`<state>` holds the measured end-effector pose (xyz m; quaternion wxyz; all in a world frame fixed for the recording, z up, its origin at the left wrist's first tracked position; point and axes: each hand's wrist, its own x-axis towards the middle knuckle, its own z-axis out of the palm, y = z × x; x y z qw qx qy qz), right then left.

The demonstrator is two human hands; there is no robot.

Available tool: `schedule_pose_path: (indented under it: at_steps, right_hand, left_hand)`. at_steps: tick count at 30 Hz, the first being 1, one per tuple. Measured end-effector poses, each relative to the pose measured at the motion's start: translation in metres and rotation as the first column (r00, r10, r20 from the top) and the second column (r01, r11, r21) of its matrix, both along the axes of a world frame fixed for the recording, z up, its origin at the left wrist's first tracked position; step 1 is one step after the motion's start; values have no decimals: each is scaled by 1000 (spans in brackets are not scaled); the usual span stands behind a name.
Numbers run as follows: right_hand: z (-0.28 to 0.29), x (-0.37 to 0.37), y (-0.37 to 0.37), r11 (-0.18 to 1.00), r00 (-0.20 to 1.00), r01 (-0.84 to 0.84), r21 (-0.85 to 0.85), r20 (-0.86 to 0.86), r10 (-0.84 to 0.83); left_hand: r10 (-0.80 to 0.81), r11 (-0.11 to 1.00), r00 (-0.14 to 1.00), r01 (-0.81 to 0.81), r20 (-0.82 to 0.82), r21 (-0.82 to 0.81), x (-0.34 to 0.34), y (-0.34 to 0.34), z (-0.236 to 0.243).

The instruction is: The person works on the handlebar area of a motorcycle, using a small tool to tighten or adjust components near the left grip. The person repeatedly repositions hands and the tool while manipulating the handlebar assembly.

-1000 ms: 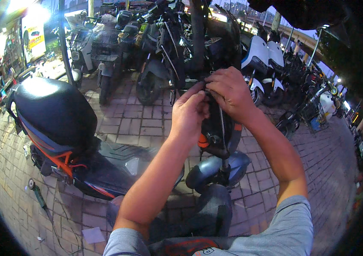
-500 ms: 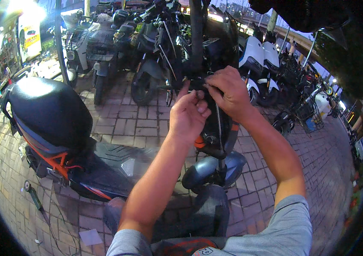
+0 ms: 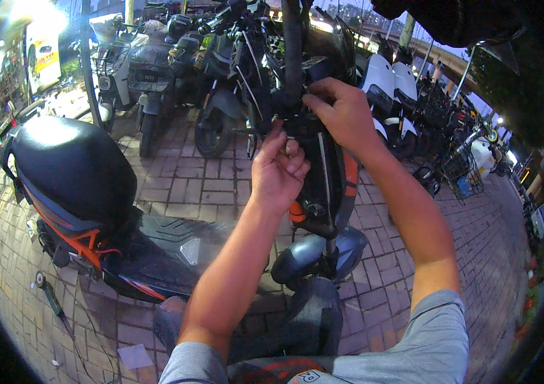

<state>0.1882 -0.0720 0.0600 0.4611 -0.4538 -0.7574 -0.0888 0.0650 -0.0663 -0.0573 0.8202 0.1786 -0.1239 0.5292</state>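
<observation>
An electric scooter with orange trim lies across my front, its black seat (image 3: 70, 173) at the left and its flat floorboard (image 3: 179, 243) in the middle. My left hand (image 3: 280, 169) is raised at the scooter's dark front end, fingers curled and the index finger against a black part. Slightly higher and to the right, my right hand (image 3: 347, 118) has thumb and fingers pinched together beside the dark upright column (image 3: 292, 54). Whatever lies between the fingers of either hand is too dark and small to make out. Below them is the grey-blue front fender (image 3: 323, 253).
Parked scooters (image 3: 150, 80) line the far side, with white ones (image 3: 384, 77) further right. On the brick paving (image 3: 195, 185) at the lower left lie a corded tool with a round head (image 3: 43, 285) and a pale sheet (image 3: 135, 356).
My right hand has moved up and slightly right, parting from my left hand. The left hand has dropped slightly, and the scooter's front end has shifted a little.
</observation>
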Motion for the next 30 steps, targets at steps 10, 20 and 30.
schedule_pose_path:
  at_steps: [10, 20, 30]
  right_hand:
    - [-6, -9, -2, 968, 976, 182, 173, 87, -199]
    - [-36, 8, -13, 919, 961, -116, 376, 275, 8]
    - [-24, 18, -9, 848, 831, -345, 403, 551, 77]
  left_hand:
    - [-19, 1000, 1000, 19, 23, -2, 0, -1, 2]
    - [4, 999, 1000, -5, -22, -35, -2, -3, 4]
    - [-14, 1000, 1000, 14, -21, 7, -3, 0, 0]
